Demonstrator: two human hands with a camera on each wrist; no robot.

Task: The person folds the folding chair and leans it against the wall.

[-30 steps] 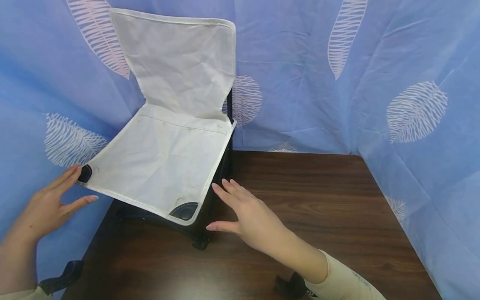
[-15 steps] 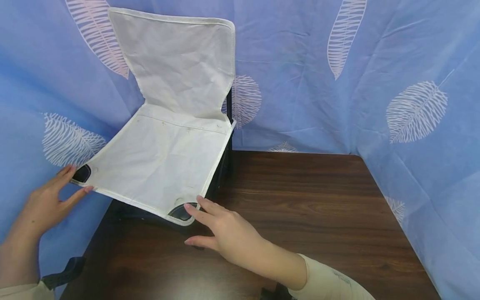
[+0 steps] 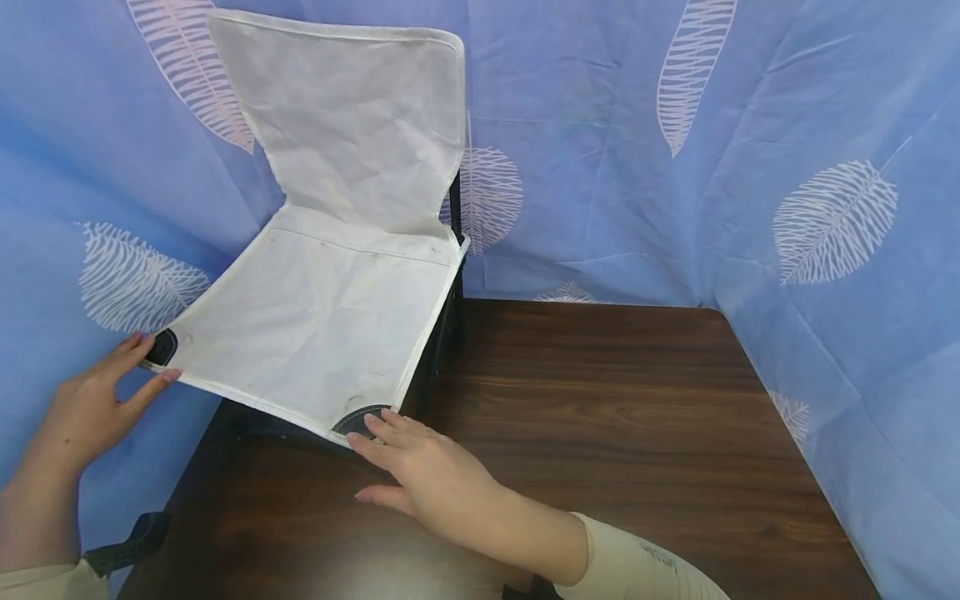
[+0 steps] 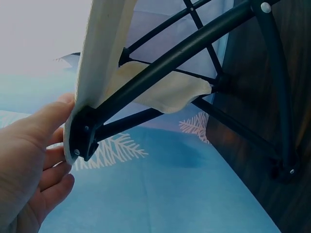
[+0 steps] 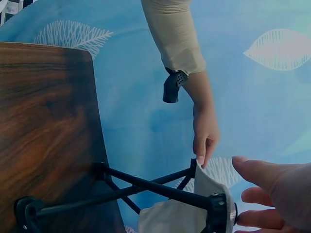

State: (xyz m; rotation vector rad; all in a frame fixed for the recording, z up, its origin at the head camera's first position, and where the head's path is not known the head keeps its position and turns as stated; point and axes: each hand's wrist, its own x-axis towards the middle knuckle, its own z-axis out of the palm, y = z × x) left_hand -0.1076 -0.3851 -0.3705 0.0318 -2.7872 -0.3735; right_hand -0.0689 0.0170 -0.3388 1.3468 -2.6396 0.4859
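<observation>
Blue cloth w/ white leaf prints runs from far L, round the back, to far R. At L, beige L sleeve & blk strap, then L hand: grip relaxed, fingers approx straight, spanning front L corner of a white fabric chair; fingertips touch the edge by the L blk patch, thumb at front edge. Chair stands upright on L part of worktop, seat toward the person, backrest at rear. L wrist view shows its crossed blk tube frame under the seat. At seat's front R corner, R hand: grip spread, fingers outstretched, tips resting on R blk patch & partly covering it; thumb held apart. Next, R sleeve, beige w/ small dark lettering. Dk brown wood-grain worktop continues R, cloth beyond its rear & R edges.
</observation>
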